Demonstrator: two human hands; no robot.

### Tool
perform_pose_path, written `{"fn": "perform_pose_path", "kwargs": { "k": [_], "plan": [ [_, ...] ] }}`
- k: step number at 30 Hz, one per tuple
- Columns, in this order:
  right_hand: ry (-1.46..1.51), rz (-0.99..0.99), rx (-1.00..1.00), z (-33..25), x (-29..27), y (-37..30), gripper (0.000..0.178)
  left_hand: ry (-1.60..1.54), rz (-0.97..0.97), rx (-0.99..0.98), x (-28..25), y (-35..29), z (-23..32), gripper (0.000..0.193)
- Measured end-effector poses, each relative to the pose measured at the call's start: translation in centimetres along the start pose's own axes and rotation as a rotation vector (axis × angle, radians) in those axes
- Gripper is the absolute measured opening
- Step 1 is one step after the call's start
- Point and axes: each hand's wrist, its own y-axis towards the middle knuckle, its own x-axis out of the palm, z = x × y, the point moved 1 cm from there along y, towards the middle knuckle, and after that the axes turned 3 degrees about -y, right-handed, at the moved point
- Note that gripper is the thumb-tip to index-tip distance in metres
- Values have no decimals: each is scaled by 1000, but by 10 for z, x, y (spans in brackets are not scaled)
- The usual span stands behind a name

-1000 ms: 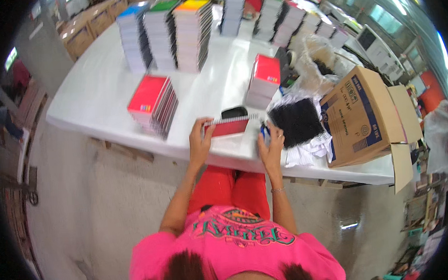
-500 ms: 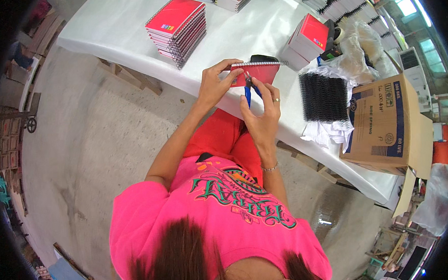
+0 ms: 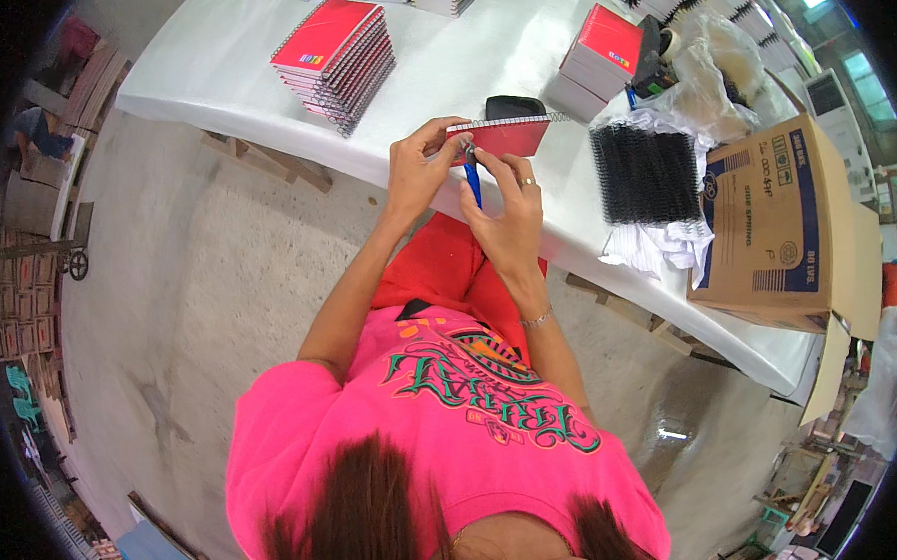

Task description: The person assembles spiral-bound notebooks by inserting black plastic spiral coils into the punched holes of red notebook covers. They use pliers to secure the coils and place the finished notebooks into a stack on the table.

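My left hand (image 3: 419, 173) pinches the left end of a red spiral notebook (image 3: 514, 139), held up at the table's near edge with its wire coil along the top. Blue-handled pliers (image 3: 473, 185) are gripped in my right hand (image 3: 511, 217). Their handles are squeezed close together, and the jaws sit at the notebook's left part, by my left fingertips. Whether the jaws bite on wire is too small to tell. Some coil sticks out past the notebook's right end. Just behind it lies a dark, rounded object (image 3: 514, 107).
On the white table (image 3: 459, 64), a stack of spiral-bound red notebooks (image 3: 331, 55) stands to the left. To the right are red-covered books (image 3: 599, 53), black spiral coils (image 3: 646, 174) on crumpled white paper, a clear plastic bag (image 3: 709, 63) and an open cardboard box (image 3: 756, 217).
The pliers have moved left along the notebook to my left fingertips, and their handles have come closer together. My left hand keeps its hold on the notebook. The whole view has shifted slightly.
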Motion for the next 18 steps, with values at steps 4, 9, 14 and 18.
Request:
{"fn": "perform_pose_path", "kwargs": {
  "k": [4, 9, 14, 18],
  "plan": [
    [13, 5, -49, 6, 2, 0, 45, 44, 10, 5, 0, -4, -1, 24],
    [14, 29, -84, 6, 5, -3, 44, 52, 20, 4, 0, -7, -2, 24],
    [17, 30, -76, 4, 8, -4, 43, 114, 18, 32, -1, -9, 7, 23],
    [43, 16, -68, 3, 10, -5, 43, 216, 22, 73, -2, -10, 6, 24]
  ]
}}
